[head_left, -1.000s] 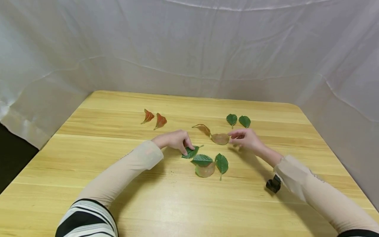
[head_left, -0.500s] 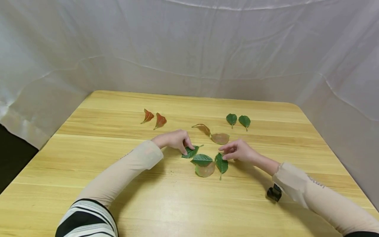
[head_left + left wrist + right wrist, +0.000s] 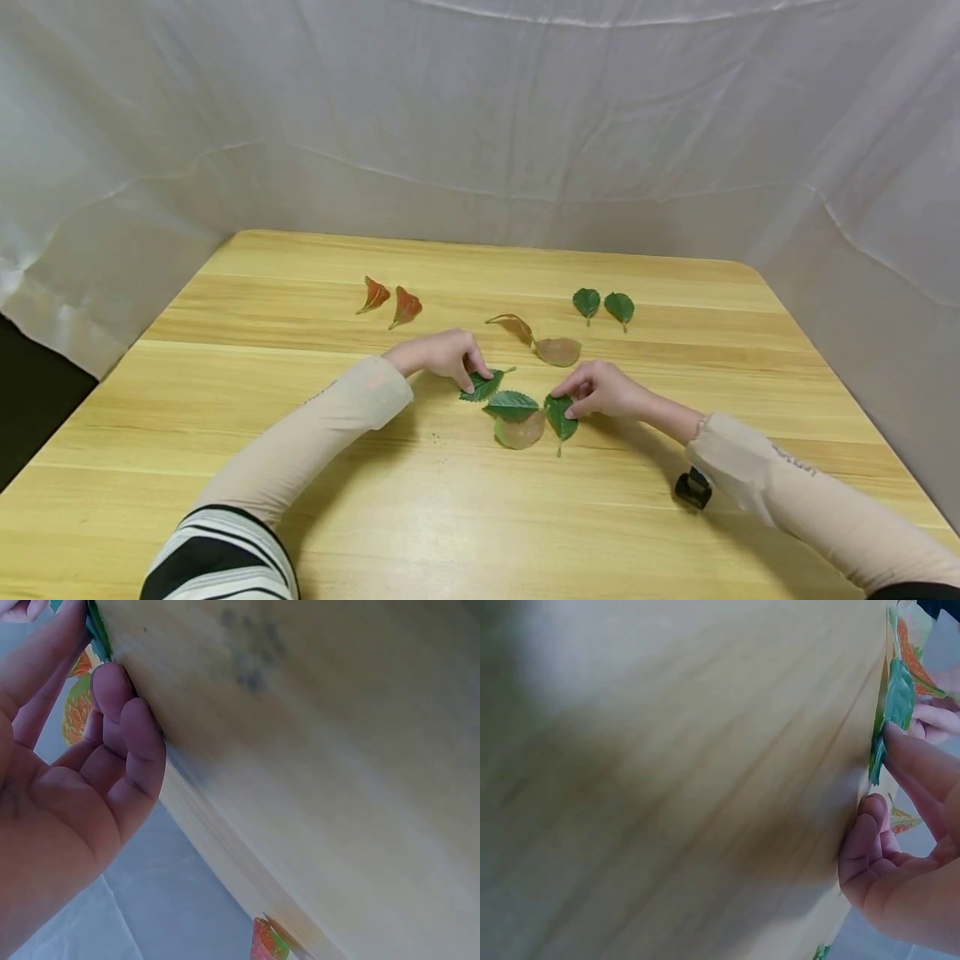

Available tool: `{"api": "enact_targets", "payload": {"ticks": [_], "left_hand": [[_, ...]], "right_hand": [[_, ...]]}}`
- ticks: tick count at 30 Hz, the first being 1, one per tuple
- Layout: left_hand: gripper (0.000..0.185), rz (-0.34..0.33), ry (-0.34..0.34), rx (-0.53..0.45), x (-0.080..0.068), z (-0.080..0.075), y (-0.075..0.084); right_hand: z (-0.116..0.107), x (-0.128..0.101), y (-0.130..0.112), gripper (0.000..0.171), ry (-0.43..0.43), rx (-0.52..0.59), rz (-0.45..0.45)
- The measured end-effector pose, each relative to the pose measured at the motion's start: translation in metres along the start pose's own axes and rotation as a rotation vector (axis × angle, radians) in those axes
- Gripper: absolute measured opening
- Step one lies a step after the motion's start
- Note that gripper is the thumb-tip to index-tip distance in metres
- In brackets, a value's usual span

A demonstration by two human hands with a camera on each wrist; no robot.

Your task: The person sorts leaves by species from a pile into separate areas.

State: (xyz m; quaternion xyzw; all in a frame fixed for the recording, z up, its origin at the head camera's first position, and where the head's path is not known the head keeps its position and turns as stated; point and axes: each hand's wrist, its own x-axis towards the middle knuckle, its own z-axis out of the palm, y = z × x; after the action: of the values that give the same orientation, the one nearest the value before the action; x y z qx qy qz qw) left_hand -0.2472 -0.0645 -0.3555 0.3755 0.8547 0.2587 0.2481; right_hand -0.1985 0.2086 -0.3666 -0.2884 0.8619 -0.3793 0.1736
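Note:
In the head view my left hand has its thumb and forefinger on a green leaf with a toothed edge, lying on the wooden table. My right hand pinches the upper part of another green leaf, whose stem points toward me. Between them a third green leaf lies over a round brownish leaf. The left wrist view shows a bit of green leaf by the fingertips. In the right wrist view the thumb touches a green leaf, and the other fingers curl near the tabletop.
Just beyond the hands lies a curled brown leaf joined to or touching a thinner one. Two red leaves sit at the back left, and two small green leaves at the back right. Pale cloth hangs behind the table.
My right hand has come from beside the brown leaf toward me and to the left, onto the right-hand green leaf, and now pinches it. The left hand stays where it was.

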Motion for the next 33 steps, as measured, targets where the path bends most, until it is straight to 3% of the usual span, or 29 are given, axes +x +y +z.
{"api": "enact_targets", "payload": {"ticks": [14, 33], "left_hand": [[0.025, 0.067, 0.009, -0.045, 0.003, -0.002, -0.006], [0.019, 0.075, 0.14, -0.046, 0.009, -0.022, 0.004]], "right_hand": [[0.0, 0.0, -0.002, 0.028, -0.026, -0.022, 0.003], [-0.001, 0.001, -0.004, 0.027, -0.035, -0.016, 0.02]]}}
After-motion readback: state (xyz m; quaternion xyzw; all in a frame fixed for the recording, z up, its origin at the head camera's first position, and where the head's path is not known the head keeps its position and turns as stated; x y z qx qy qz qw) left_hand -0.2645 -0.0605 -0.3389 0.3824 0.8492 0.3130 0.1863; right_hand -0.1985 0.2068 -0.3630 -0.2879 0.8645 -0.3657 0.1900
